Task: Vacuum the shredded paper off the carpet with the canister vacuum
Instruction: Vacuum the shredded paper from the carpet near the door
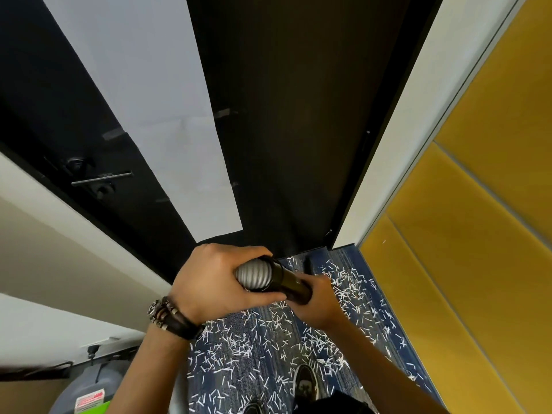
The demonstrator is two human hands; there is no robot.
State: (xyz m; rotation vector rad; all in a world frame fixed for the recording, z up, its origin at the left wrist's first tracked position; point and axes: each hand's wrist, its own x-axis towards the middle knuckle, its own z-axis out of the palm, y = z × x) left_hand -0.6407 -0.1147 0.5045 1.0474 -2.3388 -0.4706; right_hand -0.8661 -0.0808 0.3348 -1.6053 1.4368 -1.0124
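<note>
White shredded paper (239, 351) lies scattered over the blue patterned carpet (349, 258) at the bottom centre. My left hand (209, 282) grips the grey ribbed vacuum hose (254, 274) where it meets the dark wand tube (291, 282). My right hand (316, 300) holds the wand tube lower down from the right side. The wand points down and away; its nozzle is hidden behind my hands. A grey canister vacuum (98, 386) with a red and white label stands at the lower left.
A black door (283, 130) with a lever handle (101, 177) and a taped white sheet (155, 100) stands right ahead. Yellow wall panels (478, 219) run along the right. A pale wall runs along the left. My shoe (306, 382) stands on the carpet.
</note>
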